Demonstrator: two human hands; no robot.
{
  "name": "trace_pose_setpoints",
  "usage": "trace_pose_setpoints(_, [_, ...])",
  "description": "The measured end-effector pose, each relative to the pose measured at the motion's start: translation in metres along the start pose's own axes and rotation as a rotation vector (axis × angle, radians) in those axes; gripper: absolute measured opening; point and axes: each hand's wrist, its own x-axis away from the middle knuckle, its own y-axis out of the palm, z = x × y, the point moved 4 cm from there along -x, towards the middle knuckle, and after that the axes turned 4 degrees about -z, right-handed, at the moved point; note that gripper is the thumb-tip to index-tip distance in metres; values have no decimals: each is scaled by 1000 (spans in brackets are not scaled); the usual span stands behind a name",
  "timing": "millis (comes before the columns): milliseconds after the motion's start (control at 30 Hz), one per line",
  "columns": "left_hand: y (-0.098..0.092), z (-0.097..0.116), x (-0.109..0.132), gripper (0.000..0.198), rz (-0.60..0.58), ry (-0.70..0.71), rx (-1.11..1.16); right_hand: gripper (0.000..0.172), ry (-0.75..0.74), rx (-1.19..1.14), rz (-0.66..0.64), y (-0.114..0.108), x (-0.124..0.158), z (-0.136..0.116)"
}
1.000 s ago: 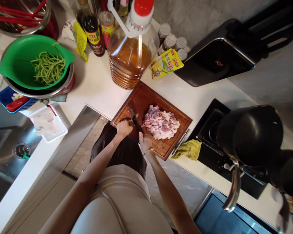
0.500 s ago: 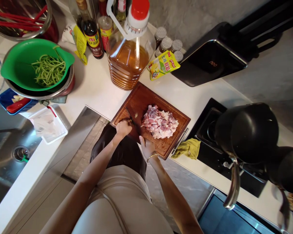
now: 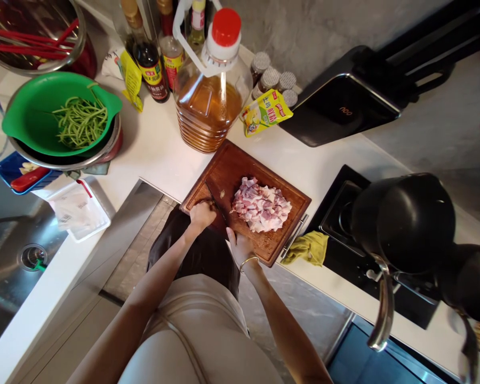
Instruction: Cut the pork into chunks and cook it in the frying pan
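Observation:
A brown wooden cutting board [image 3: 224, 160] lies tilted at the counter's front edge. Cut pieces of raw meat [image 3: 262, 205] are heaped on its right half. My right hand [image 3: 242, 248], with a bracelet at the wrist, is closed at the board's near edge. From its thumb a dark knife [image 3: 216, 201] runs up and left over the board; the handle is hidden. My left hand [image 3: 203, 214] is closed on the board's left corner, beside the blade. What its fingers press on is hidden. A small pale scrap [image 3: 223, 193] lies between blade and heap.
Behind the board stand a large oil jug [image 3: 210, 112], a yellow packet [image 3: 266, 112] and several spice jars. To the left are a green colander [image 3: 32, 114] with green strips, a white tray [image 3: 100, 208] and a sink. On the right, a yellow cloth [image 3: 307, 248] and a black pot [image 3: 408, 224].
The whole view has shifted slightly downward. Both hands keep nearly the same place on the board, and the knife's blade shows at a slightly different angle.

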Motion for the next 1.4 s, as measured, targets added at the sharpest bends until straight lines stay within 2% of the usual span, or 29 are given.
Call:
trace_pose_setpoints(167, [1,0,-3,33,44,55,36,54,21,12,-50,3,-14,-7])
trace_pose_setpoints(367, [1,0,-2,33,32,41,48,51,-18,-10,19,18,-35,-10])
trace_pose_setpoints(467, [0,-1,-2,34,54,55,44,53,-69,-76,69,17,-38,-7])
trace_pose_setpoints(567, [1,-2,-2,33,45,60,33,57,-101,-139,93,10,-36,-3])
trace_pose_setpoints(700, [2,-4,-1,34,56,83,34,53,-116,-158,122,1,-24,0])
trace_pose_setpoints(933, [4,-5,-2,36,105,100,40,49,-120,-142,109,5,-6,4])
trace_pose_setpoints(1167, [4,-12,-1,33,117,103,27,47,-85,-136,80,7,-7,5])
trace_pose_setpoints(1400, [3,-9,2,33,106,84,19,48,-66,-95,47,14,-7,7])
